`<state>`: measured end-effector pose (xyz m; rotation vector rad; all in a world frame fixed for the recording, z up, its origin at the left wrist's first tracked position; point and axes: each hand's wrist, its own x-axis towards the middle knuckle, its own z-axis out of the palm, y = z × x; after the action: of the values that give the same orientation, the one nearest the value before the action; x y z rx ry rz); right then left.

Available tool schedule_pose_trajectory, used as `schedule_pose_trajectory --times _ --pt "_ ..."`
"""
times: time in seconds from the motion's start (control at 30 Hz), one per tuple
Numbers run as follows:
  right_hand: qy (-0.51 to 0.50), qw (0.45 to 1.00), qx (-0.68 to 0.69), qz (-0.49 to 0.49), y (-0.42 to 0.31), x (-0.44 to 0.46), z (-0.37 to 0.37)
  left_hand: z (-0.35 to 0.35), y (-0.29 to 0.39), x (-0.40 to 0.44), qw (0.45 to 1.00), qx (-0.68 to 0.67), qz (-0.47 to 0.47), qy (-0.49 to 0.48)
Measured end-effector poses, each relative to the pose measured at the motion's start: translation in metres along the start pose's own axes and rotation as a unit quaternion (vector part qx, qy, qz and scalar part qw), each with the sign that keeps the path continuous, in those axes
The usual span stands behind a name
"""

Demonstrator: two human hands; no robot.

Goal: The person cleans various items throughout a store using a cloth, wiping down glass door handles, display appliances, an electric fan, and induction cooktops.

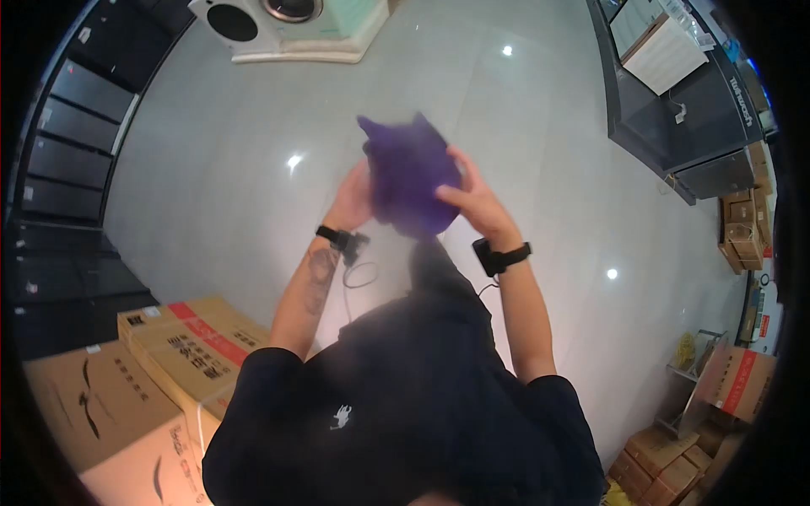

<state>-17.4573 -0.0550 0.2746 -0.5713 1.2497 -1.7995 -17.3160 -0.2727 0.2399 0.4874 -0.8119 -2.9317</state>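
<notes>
A purple, two-pointed object is between the left hand and right hand, above a glossy grey floor. Near left: brown rectangular cardboard boxes. Far left: a white boxy appliance. Far right: a dark angular counter.

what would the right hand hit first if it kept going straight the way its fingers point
The purple item, already against the right hand. Beyond it the way looks like open floor at first, though depth is unclear.
</notes>
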Motion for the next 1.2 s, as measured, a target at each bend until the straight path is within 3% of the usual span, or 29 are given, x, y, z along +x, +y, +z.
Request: schedule_pose_trajectory --times 0.03,0.1,0.2,0.3,0.37,0.43,0.5,0.63,0.73,0.83,0.9,1.0,1.1,1.2 --pt "0.028 0.997 -0.058 0.030 0.007 0.029 -0.011 -0.007 0.001 0.021 0.997 -0.047 -0.060 -0.004" --pt "0.056 0.990 -0.125 0.037 0.042 0.076 -0.046 -0.040 -0.001 0.058 0.998 0.041 -0.043 0.026" --pt "0.067 0.986 0.025 0.151 0.019 0.131 -0.073 -0.044 0.021 0.103 0.994 0.105 -0.005 -0.006" --pt "-0.006 0.935 0.345 0.078 -0.044 0.177 -0.088 0.004 0.076 0.130 0.993 0.081 0.077 -0.041" --pt "-0.027 0.935 0.350 0.049 -0.092 0.215 -0.096 0.028 0.109 0.150 0.987 0.053 0.131 -0.071" --pt "-0.050 0.932 0.354 0.066 -0.104 0.259 -0.113 0.028 0.135 0.193 0.989 0.043 0.128 -0.068" --pt "-0.079 0.927 0.351 0.106 -0.088 0.319 -0.144 0.024 0.158 0.250 0.988 0.046 0.123 -0.083" --pt "0.008 0.976 0.155 0.156 -0.092 0.424 -0.174 0.018 0.195 0.358 0.990 0.002 0.134 -0.052" --pt "0.047 0.969 0.168 0.173 -0.091 0.487 -0.214 -0.013 0.235 0.433 0.997 -0.029 0.071 -0.008" --pt "0.131 0.972 0.019 0.193 -0.112 0.551 -0.253 -0.007 0.266 0.521 0.991 0.076 0.081 0.074" --pt "0.183 0.964 -0.071 0.179 -0.142 0.581 -0.270 0.002 0.291 0.564 0.985 0.162 0.041 0.052" --pt "0.238 0.959 -0.055 0.147 -0.167 0.623 -0.299 -0.004 0.329 0.632 0.943 0.316 -0.094 0.047" --pt "0.234 0.964 -0.008 0.127 -0.180 0.673 -0.336 0.013 0.372 0.683 0.922 0.361 -0.139 0.019" --pt "0.257 0.956 -0.011 0.143 -0.195 0.735 -0.371 -0.014 0.405 0.758 0.906 0.396 -0.144 0.033"
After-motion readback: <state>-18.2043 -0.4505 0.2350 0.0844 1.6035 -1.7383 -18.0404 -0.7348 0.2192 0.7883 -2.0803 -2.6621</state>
